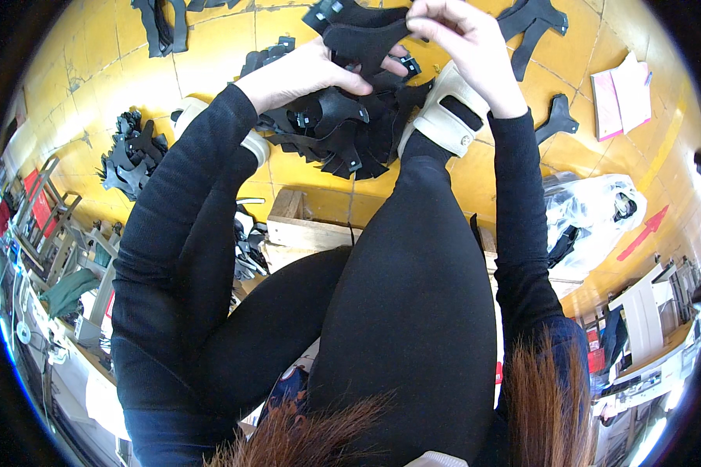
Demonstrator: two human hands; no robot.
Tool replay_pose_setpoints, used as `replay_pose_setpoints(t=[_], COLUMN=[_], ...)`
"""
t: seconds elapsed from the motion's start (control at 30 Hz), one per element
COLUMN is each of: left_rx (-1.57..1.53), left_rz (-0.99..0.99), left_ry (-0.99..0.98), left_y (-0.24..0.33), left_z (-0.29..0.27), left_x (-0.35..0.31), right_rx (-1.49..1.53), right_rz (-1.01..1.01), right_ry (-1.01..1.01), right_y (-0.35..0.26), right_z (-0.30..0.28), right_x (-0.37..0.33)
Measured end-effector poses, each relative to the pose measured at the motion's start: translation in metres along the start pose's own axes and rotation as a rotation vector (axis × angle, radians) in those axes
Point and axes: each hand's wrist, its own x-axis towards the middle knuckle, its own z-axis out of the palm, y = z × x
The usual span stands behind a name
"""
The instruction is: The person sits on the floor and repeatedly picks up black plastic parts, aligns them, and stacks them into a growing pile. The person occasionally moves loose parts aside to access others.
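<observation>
In front of my feet, I hold a small stack of black, curved cut pieces (364, 43) that look like shoe upper parts. My left hand (302, 75) is closed around them from below, thumb on the near side and fingertips showing past the far edge. With thumb and finger, my right hand (469, 45) pinches the right tip of the top piece. Directly beneath lies a large heap of similar black pieces (339, 132), some with small light labels. The heap sits between my two light-coloured shoes (444, 117), partly hidden by my left hand.
A smaller black heap (135, 156) lies left on the yellow tiled floor (93, 70). Loose black pieces (557, 118) lie to the right, near pink and white papers (623, 97). A clear plastic bag (600, 204) stands right; a wooden pallet (308, 231) is below my legs.
</observation>
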Motion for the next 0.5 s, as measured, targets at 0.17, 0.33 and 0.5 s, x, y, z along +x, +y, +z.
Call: replay_pose_setpoints(t=[0.17,0.33,0.5], left_rx=[-0.128,-0.583,-0.568], left_rz=[0.063,0.236,0.22], left_ry=[0.312,0.526,0.537], left_y=[0.014,0.047,0.058], left_z=[-0.006,-0.022,-0.039], left_x=[0.014,0.022,0.012], right_rx=[0.436,-0.387,-0.591], right_rz=[0.123,-0.061,0.096], right_ry=[0.236,0.062,-0.396], right_y=[-0.008,0.02,0.054], right_z=[0.007,0.005,0.011], right_x=[0.018,0.003,-0.036])
